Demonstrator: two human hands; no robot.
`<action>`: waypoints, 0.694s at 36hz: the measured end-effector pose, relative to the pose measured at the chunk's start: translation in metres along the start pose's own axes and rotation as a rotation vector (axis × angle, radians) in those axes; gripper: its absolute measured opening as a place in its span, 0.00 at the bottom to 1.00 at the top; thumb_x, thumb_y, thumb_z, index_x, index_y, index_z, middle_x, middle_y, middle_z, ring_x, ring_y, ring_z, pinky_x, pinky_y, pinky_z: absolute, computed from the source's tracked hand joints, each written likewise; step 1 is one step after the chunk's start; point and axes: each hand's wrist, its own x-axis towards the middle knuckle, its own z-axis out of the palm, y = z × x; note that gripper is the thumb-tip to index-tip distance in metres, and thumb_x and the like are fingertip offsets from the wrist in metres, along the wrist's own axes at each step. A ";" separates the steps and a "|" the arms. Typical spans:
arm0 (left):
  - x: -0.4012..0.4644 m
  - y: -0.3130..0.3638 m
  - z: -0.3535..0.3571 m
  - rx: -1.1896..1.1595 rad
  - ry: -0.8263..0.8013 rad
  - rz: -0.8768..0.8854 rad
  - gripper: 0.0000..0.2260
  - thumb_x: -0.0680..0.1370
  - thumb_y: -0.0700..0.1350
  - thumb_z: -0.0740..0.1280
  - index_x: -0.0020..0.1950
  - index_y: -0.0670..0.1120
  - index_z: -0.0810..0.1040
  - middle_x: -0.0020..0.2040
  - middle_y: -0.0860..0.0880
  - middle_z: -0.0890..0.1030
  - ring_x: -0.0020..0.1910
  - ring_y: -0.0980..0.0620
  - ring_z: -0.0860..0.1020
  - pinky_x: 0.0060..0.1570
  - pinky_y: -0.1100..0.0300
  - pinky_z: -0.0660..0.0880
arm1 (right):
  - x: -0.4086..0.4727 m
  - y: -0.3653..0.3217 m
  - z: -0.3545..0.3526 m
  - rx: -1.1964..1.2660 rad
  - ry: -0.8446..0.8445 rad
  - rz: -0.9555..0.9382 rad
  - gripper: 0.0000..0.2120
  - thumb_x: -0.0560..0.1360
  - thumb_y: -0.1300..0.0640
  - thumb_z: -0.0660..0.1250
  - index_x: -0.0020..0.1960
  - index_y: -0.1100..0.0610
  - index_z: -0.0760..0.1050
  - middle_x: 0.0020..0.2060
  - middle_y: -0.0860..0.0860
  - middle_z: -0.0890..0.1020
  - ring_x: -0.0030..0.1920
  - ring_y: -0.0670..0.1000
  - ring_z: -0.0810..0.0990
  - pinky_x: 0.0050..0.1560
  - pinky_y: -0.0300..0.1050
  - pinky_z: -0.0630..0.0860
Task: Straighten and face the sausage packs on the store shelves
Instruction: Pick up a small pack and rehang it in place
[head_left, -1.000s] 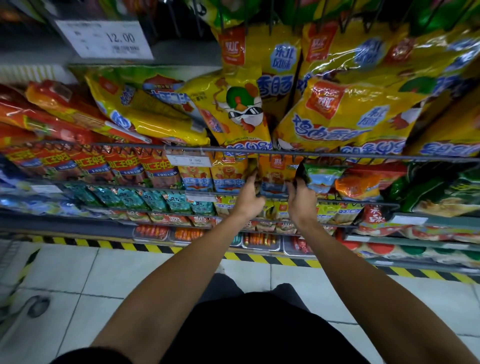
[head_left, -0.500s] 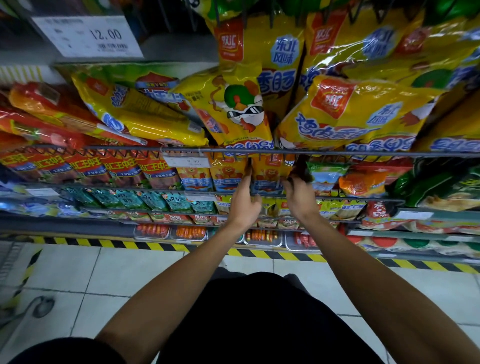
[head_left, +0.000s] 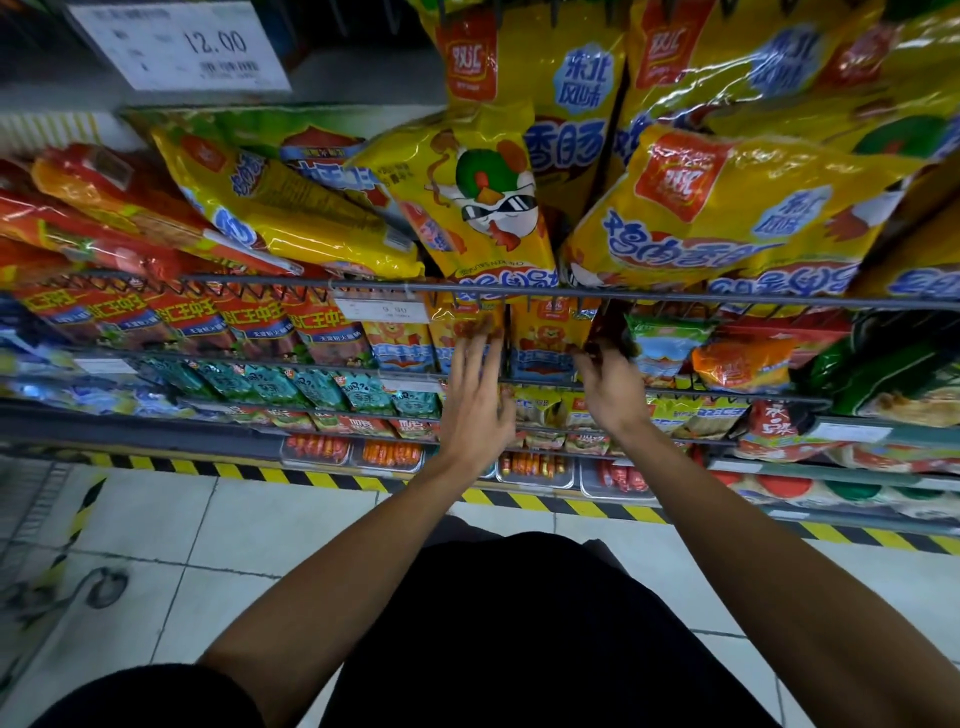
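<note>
hands (head_left: 475, 400) seemingly touching orange packs (head_left: 550, 338)

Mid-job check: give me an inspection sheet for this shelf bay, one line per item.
Surface: wire shelf rail, tiers below.
Job's things: orange lion packs upright; large yellow packs above lean over the rail.
Clutter: price tag clipped to the rail.
Grippers: left hand fingers straight on a pack; right hand fingers curled at a pack edge, grip unclear.
Cables: nothing seen.
Surroundings: tiled floor, striped hazard tape.

Two hands (head_left: 545, 395), two price tags (head_left: 179, 44)
</note>
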 end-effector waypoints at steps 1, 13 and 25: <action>0.001 -0.004 0.000 0.079 -0.015 0.023 0.30 0.82 0.42 0.63 0.83 0.42 0.59 0.85 0.43 0.55 0.84 0.41 0.48 0.82 0.44 0.52 | 0.000 0.000 0.000 0.002 -0.006 -0.003 0.14 0.86 0.53 0.60 0.64 0.61 0.74 0.35 0.53 0.78 0.30 0.51 0.76 0.28 0.45 0.67; 0.015 -0.036 -0.011 0.414 -0.110 0.267 0.38 0.79 0.43 0.66 0.86 0.49 0.52 0.86 0.46 0.42 0.84 0.41 0.38 0.82 0.37 0.46 | -0.001 -0.004 -0.002 -0.005 -0.011 -0.015 0.13 0.86 0.55 0.59 0.62 0.63 0.75 0.32 0.52 0.75 0.29 0.54 0.75 0.27 0.45 0.65; 0.010 -0.029 -0.021 0.337 -0.031 0.415 0.40 0.76 0.38 0.68 0.85 0.48 0.55 0.84 0.48 0.53 0.81 0.38 0.53 0.81 0.40 0.46 | 0.002 -0.008 -0.008 -0.014 0.002 0.025 0.16 0.86 0.52 0.60 0.60 0.64 0.77 0.32 0.50 0.73 0.29 0.51 0.72 0.28 0.45 0.62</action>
